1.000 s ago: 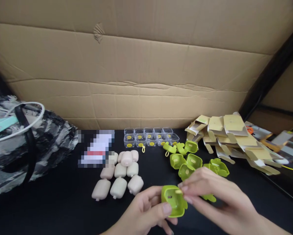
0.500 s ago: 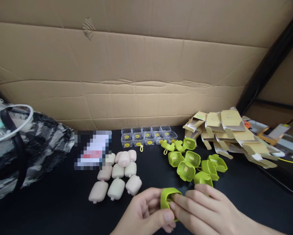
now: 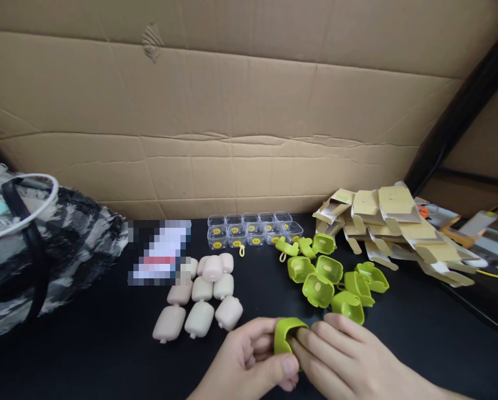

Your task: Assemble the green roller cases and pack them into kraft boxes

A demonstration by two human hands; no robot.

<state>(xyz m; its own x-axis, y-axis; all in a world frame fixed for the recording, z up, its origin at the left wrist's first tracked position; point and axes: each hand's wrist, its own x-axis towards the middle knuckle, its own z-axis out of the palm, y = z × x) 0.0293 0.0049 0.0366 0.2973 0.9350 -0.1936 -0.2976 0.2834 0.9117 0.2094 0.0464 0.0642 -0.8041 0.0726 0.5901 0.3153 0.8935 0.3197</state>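
Observation:
Both my hands hold one lime-green silicone case (image 3: pixel 285 331) low at the bottom centre. My left hand (image 3: pixel 249 364) cups it from below, thumb pressed on its side. My right hand (image 3: pixel 348 358) closes over it from the right, fingertips pushed into its opening. Just beyond lies a heap of several more green cases (image 3: pixel 330 278). To the left sit several beige cases (image 3: pixel 201 303) in rows. Small clear plastic boxes (image 3: pixel 252 230) with yellow stickers stand in two rows at the back.
A pile of flat folded cardboard packets (image 3: pixel 394 222) lies at the right. A black-and-white patterned bag (image 3: pixel 44 250) with a white cord sits at the left. A large corrugated cardboard sheet (image 3: pixel 232 111) stands behind the black table (image 3: pixel 86 355).
The green case has turned in my hands, its open side now facing my right fingers, which have pushed into it. Both hands have sunk a little lower in the view.

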